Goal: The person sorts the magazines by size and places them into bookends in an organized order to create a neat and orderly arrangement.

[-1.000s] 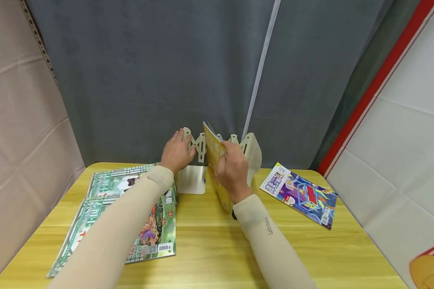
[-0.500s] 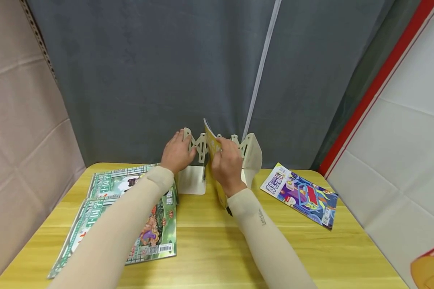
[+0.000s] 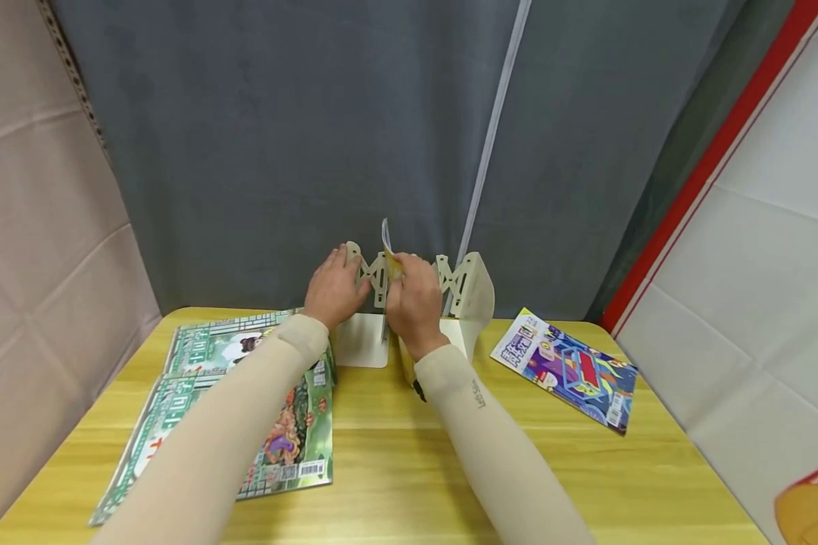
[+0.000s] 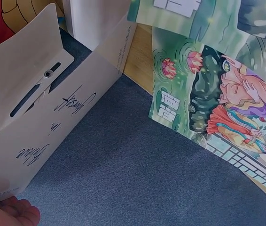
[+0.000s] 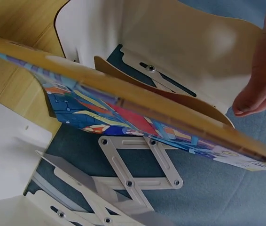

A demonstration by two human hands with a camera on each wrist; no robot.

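A cream expandable bookend (image 3: 477, 291) with crisscross metal links stands at the table's back edge. My left hand (image 3: 334, 288) grips its left end plate (image 4: 53, 134), which has handwriting-style lettering; curled fingertips (image 4: 22, 212) show at the plate's edge. Between the bookend's plates my right hand (image 3: 412, 303) pinches a thin magazine (image 5: 123, 92) by its top, thumb on one side and a finger on the other. The magazine is upright, its yellow face toward the right end and its colourful illustrated face toward the left. In the head view, my right hand hides much of it.
Green illustrated magazines (image 3: 303, 446) lie overlapping on the left of the wooden table (image 3: 382, 469). A purple magazine (image 3: 566, 367) lies flat at the right. A grey curtain (image 3: 279, 136) hangs behind the table, and pale panels stand at both sides.
My right hand has moved left with the magazine, turning it more edge-on in the head view, closer to a left-hand divider. My left hand has stayed on the end plate.
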